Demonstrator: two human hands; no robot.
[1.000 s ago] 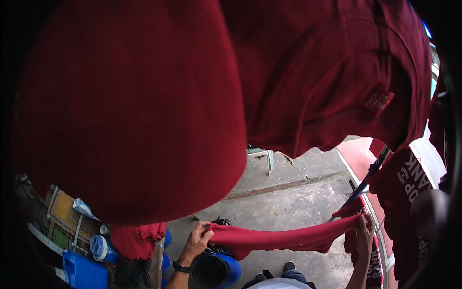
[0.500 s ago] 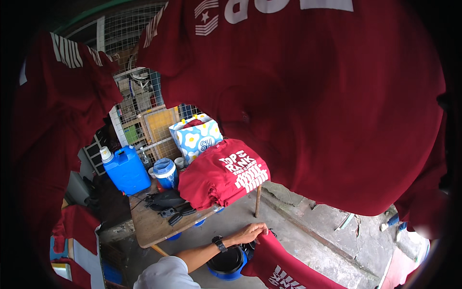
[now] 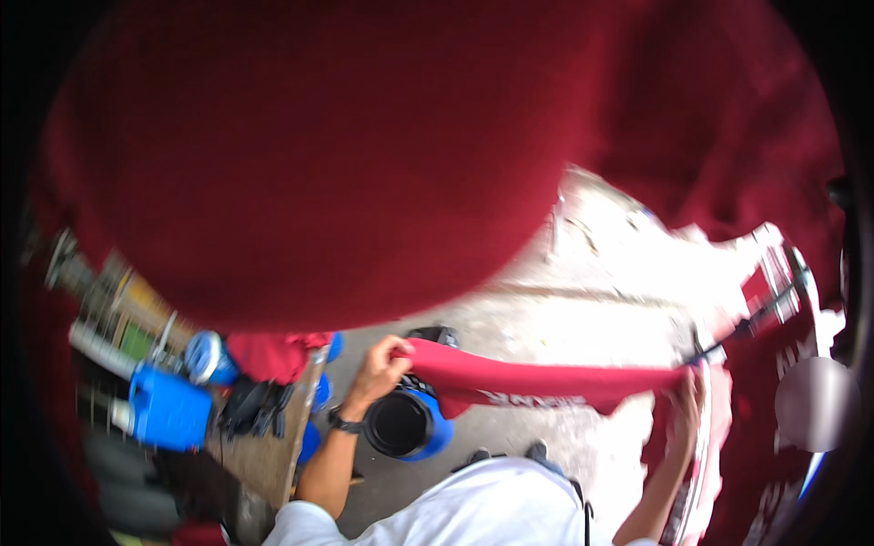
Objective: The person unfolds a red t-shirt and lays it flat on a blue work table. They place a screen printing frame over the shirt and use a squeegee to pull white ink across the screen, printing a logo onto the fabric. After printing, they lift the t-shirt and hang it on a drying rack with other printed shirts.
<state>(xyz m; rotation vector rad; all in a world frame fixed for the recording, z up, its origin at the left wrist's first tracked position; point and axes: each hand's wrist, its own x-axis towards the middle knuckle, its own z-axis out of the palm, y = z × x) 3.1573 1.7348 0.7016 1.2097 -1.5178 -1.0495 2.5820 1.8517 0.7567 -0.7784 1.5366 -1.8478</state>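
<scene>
A dark red T-shirt (image 3: 528, 380) with white printing is stretched sideways between my two hands at waist height. Its left end is pinched in my left hand (image 3: 381, 371), which wears a black watch on the wrist. My right hand (image 3: 690, 405) grips the right end, its fingers partly covered by the cloth. Just beyond that hand runs a dark thin bar (image 3: 748, 326), perhaps part of a hanger. A large dark red garment (image 3: 328, 173) hangs close in front of me and fills the upper view, blurred.
At left, a wooden table (image 3: 293, 428) bears a blue jerrycan (image 3: 171, 411), a blue-and-white jug (image 3: 206, 358), red cloth (image 3: 273, 355) and black items (image 3: 248, 407). A blue container with a black top (image 3: 399, 424) stands on the floor. More red shirts (image 3: 794, 387) hang at right.
My view has turned right and down. My right hand has come into view at the shirt's other end, and the shirt now spans level between both hands.
</scene>
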